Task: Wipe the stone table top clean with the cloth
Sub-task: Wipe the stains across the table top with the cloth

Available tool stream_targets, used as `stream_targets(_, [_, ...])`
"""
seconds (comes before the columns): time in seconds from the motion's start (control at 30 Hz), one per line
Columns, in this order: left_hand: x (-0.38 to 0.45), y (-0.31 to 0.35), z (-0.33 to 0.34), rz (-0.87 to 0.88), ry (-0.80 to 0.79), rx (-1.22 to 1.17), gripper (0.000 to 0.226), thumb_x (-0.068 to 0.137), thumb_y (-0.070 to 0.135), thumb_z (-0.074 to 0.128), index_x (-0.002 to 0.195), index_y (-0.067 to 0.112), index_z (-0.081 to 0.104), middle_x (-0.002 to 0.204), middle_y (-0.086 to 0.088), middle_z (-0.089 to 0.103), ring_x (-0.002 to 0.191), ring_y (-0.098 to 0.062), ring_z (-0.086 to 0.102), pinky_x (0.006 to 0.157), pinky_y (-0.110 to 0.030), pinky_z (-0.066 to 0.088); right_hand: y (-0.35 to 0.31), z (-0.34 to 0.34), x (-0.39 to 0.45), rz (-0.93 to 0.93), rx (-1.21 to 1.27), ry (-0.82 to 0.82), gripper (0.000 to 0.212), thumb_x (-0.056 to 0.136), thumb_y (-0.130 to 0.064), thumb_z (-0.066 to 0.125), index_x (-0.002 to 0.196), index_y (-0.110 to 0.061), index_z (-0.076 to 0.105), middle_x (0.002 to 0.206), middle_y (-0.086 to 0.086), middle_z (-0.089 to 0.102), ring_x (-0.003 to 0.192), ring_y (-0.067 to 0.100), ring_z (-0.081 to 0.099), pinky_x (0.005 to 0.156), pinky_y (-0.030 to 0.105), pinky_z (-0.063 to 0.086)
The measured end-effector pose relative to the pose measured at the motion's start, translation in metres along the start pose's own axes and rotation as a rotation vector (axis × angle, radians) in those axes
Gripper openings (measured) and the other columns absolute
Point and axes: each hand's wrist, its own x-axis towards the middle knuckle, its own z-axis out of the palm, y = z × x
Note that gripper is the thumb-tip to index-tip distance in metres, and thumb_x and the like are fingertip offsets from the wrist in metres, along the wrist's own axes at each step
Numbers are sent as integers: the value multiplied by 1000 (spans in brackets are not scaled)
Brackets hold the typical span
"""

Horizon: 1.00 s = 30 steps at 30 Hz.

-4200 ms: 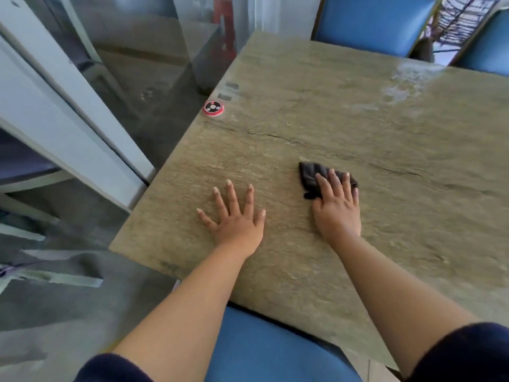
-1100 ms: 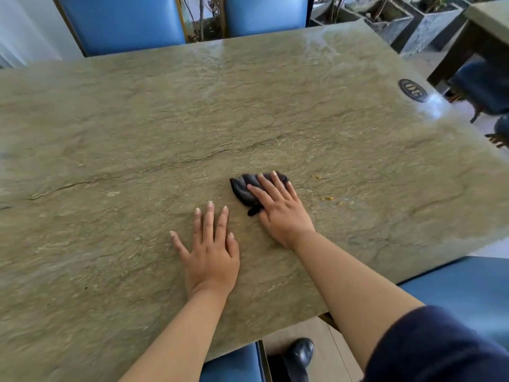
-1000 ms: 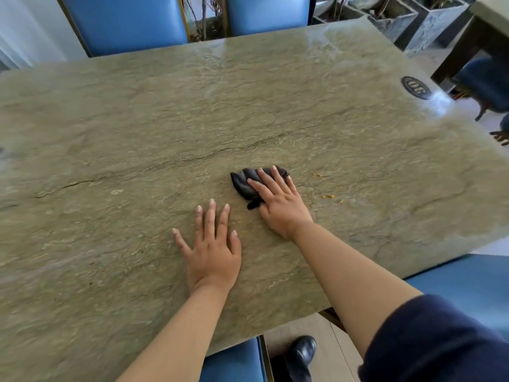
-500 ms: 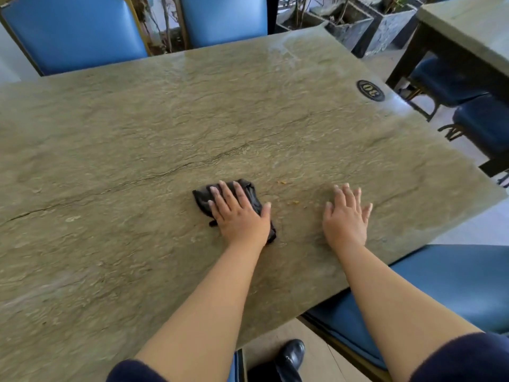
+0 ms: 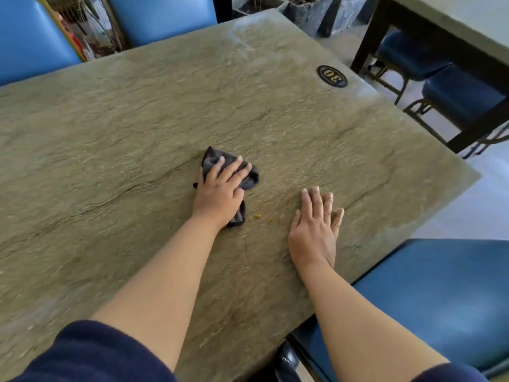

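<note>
The greenish stone table top [image 5: 137, 119] fills most of the head view. A dark grey cloth [image 5: 211, 158] lies bunched near its middle. My left hand [image 5: 220, 191] presses down on the cloth with its fingers laid over it; cloth shows beyond the fingertips and beside the wrist. My right hand [image 5: 314, 227] rests flat on the bare stone to the right, fingers straight and holding nothing. A few small yellow crumbs [image 5: 258, 215] lie between the two hands, just right of the cloth.
A dark oval number badge [image 5: 332, 76] sits near the table's far right edge. Blue chairs stand at the near right [image 5: 440, 299] and along the far side [image 5: 159, 15]. A second table [image 5: 454, 26] with blue chairs stands at the upper right.
The cloth passed from my right hand to my left hand, which now presses it. My right hand moved right and lies flat on the stone. My view swung right along the table.
</note>
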Motion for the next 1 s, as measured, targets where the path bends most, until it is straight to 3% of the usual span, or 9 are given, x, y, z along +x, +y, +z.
stream_targets(0.1, [-45,6,8,281,-27,-33,58,88,30,27,144,38,41,155,13,32,145,-22,25,113,-55,24,-1,0,0,-2,16,15,52,101,-29,23,152,-24,17,162,-4,5,148,21,-9,118,45,-12])
stream_targets(0.2, [-85,-1,10,418,-85,-36,58,88,32,30,145,43,35,159,14,22,149,-16,11,119,-53,8,2,-4,0,2,91,21,51,100,-20,27,151,-27,22,161,-6,9,148,16,-7,118,40,-10])
stream_targets(0.3, [-79,-21,2,300,-33,1,58,86,37,28,142,51,34,160,2,17,149,-22,5,119,-49,-6,4,-5,1,26,162,53,53,99,-11,29,149,-26,27,162,-2,7,148,13,-4,119,34,-10])
stream_targets(0.4, [-40,-21,0,124,-5,-30,56,91,31,33,144,49,30,161,-3,15,148,-25,6,121,-46,-1,3,-1,1,54,146,92,55,97,-7,27,151,-19,23,162,2,5,148,13,-5,118,33,-11])
stream_targets(0.5, [-6,1,3,71,0,-15,56,97,24,37,148,43,25,163,-3,8,149,-24,1,121,-42,-3,2,2,2,45,114,97,56,98,-7,26,152,-16,19,162,2,5,148,13,-7,118,35,-13])
stream_targets(0.67, [-27,24,10,259,-31,-38,62,86,36,21,146,37,35,160,-4,21,148,-24,12,120,-38,1,2,1,2,37,88,81,57,97,-7,26,152,-17,17,162,2,3,148,14,-8,118,37,-13])
stream_targets(0.83, [-89,2,10,584,-158,-83,59,86,30,33,144,39,39,160,6,22,148,-16,13,121,-38,4,2,-1,1,37,99,78,57,96,-7,27,152,-16,20,162,3,6,148,15,-5,118,38,-10])
stream_targets(0.9, [-84,-17,4,580,-163,-53,60,87,31,32,145,43,35,161,9,16,149,-14,8,121,-36,0,3,0,2,36,99,85,57,96,-7,27,152,-16,20,162,3,5,148,14,-6,118,37,-11])
stream_targets(1.0, [-50,-25,3,344,-75,-44,61,84,38,23,144,44,34,161,4,17,149,-20,8,121,-38,-2,4,2,1,36,88,86,57,97,-6,26,152,-16,17,162,3,3,148,14,-7,118,37,-13])
